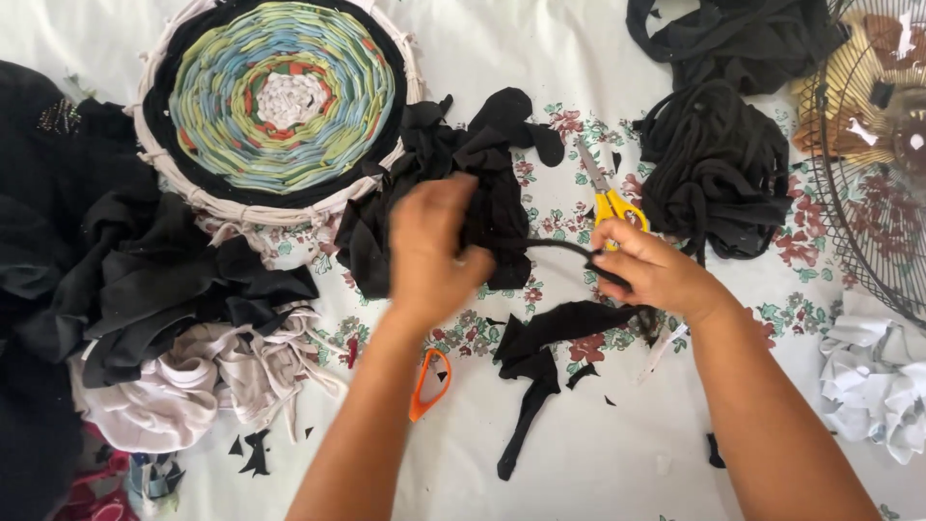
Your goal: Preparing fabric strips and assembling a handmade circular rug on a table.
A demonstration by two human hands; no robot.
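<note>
Both hands are busy over the bench (617, 453), which is covered in a white cloth printed with flowers. The left hand (431, 253) is closed around a crumpled piece of black fabric (502, 207), fingers curled over its lower edge, though the hand is a little blurred. From that fabric a thin black strip of cloth (561, 248) runs across to the right hand (648, 267), whose fingers are pinched together on the strip's far end. Just behind the right hand lie yellow-handled scissors (604, 191), blades pointing away. Below the left wrist, an orange-handled pair of scissors (429, 384) peeks out. A long scrap of black fabric (545, 352) lies under the hands. Further back on the left sits a round woven mat in green, blue, orange and white on a white hoop (280, 101). A heap of black strips (719, 169) lies to the right, near a fan's wire guard (868, 193).
</note>
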